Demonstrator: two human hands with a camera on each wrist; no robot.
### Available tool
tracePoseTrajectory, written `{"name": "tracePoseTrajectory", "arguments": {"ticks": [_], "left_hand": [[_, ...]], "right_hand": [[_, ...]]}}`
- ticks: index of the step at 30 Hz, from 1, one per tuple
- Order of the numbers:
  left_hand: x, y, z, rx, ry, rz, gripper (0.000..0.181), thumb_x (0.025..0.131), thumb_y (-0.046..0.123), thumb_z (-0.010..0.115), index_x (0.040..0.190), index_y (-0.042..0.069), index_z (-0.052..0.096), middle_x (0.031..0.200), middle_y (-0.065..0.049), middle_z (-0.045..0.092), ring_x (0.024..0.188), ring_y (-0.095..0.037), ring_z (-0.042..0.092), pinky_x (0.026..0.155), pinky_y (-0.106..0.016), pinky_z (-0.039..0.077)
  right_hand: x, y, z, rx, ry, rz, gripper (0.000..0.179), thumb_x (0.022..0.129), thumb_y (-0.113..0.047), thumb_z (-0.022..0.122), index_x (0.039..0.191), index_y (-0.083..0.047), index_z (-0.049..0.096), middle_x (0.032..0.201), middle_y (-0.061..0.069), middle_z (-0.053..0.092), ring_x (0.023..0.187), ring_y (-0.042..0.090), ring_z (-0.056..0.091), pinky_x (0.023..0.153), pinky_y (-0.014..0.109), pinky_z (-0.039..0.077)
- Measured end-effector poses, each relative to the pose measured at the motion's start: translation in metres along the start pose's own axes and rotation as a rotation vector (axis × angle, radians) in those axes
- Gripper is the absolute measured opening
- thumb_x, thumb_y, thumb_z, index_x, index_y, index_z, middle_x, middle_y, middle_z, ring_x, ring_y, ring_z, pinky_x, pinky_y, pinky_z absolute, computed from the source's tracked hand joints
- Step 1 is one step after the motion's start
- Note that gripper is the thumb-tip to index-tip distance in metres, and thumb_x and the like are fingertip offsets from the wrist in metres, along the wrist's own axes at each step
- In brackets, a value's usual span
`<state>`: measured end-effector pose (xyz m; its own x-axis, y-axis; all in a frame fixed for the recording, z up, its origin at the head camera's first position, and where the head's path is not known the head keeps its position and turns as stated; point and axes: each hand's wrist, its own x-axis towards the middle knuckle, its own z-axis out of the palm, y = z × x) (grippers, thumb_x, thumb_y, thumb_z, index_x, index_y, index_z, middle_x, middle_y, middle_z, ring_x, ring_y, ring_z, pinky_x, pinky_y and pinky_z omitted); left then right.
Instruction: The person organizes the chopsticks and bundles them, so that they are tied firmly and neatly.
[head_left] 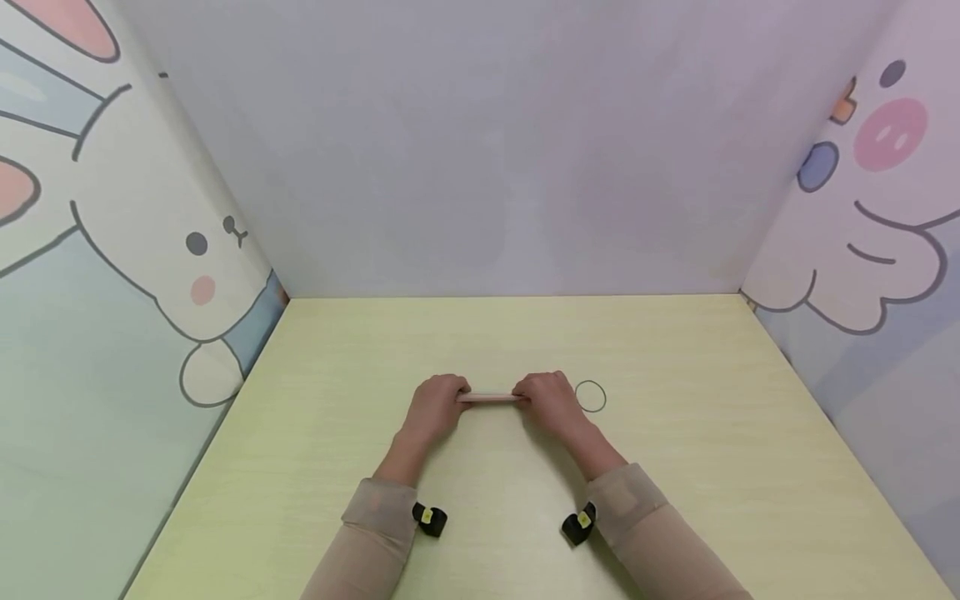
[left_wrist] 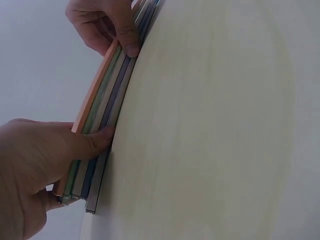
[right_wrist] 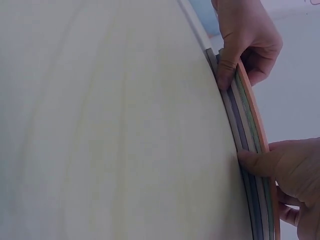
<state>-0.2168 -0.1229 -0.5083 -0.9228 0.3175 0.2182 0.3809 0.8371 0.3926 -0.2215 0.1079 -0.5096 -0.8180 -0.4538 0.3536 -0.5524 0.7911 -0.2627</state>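
Observation:
Both hands hold a bundle of several long, thin sticks [left_wrist: 102, 102], side by side in orange, green, tan, blue and grey. My left hand [head_left: 437, 406] grips its left end, thumb across the sticks on the near side. The right hand [head_left: 551, 404] pinches the right part, also with its thumb on the near face. In the left wrist view the grey stick [left_wrist: 98, 192] pokes out past the others. The lowest stick runs close along the tabletop. In the head view a thin dark ring [head_left: 591, 397] lies just right of the right hand.
The light wooden table [head_left: 480, 483] ends at a plain pale wall [head_left: 480, 167] behind. Side panels with a cartoon rabbit [head_left: 150, 208] and a pig [head_left: 892, 208] stand left and right. Black wrist cameras [head_left: 430, 518] are strapped at both sleeves.

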Motion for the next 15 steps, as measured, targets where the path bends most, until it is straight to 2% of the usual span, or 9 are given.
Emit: {"name": "tracePoseTrajectory", "arguments": {"ticks": [4, 7, 12, 15], "left_hand": [[0.0002, 0.0001, 0.0005, 0.015, 0.009, 0.007, 0.019, 0.079, -0.004, 0.080, 0.086, 0.012, 0.071, 0.086, -0.001, 0.071, 0.080, -0.021, 0.067, 0.073, -0.037, 0.053], [0.0005, 0.0008, 0.0013, 0.020, 0.001, 0.006, 0.025, 0.078, -0.011, 0.075, 0.085, 0.013, 0.068, 0.085, -0.001, 0.070, 0.078, -0.019, 0.066, 0.071, -0.035, 0.053], [0.0015, 0.0043, 0.0011, 0.055, -0.047, 0.002, 0.025, 0.082, -0.007, 0.075, 0.099, 0.010, 0.073, 0.093, -0.003, 0.072, 0.087, -0.022, 0.066, 0.078, -0.036, 0.053], [0.0031, 0.0074, -0.0001, 0.122, -0.081, 0.018, 0.026, 0.082, -0.006, 0.075, 0.105, 0.008, 0.076, 0.096, -0.005, 0.071, 0.090, -0.025, 0.066, 0.079, -0.038, 0.053]], "right_hand": [[0.0013, -0.0004, 0.0003, 0.012, -0.004, 0.027, 0.015, 0.078, -0.005, 0.084, 0.079, -0.017, 0.075, 0.077, -0.004, 0.072, 0.068, 0.015, 0.066, 0.070, 0.039, 0.048], [0.0020, -0.0014, 0.0011, 0.020, -0.039, 0.056, 0.017, 0.080, -0.001, 0.081, 0.083, -0.016, 0.074, 0.080, -0.002, 0.072, 0.070, 0.017, 0.065, 0.070, 0.039, 0.046], [0.0028, -0.0048, 0.0010, -0.016, -0.102, 0.083, 0.018, 0.083, -0.004, 0.079, 0.097, -0.015, 0.078, 0.088, 0.001, 0.073, 0.078, 0.024, 0.067, 0.066, 0.038, 0.042], [0.0036, -0.0074, -0.0009, -0.048, -0.111, 0.083, 0.018, 0.083, -0.002, 0.078, 0.094, -0.016, 0.079, 0.086, 0.000, 0.071, 0.077, 0.024, 0.065, 0.065, 0.039, 0.041]]}}
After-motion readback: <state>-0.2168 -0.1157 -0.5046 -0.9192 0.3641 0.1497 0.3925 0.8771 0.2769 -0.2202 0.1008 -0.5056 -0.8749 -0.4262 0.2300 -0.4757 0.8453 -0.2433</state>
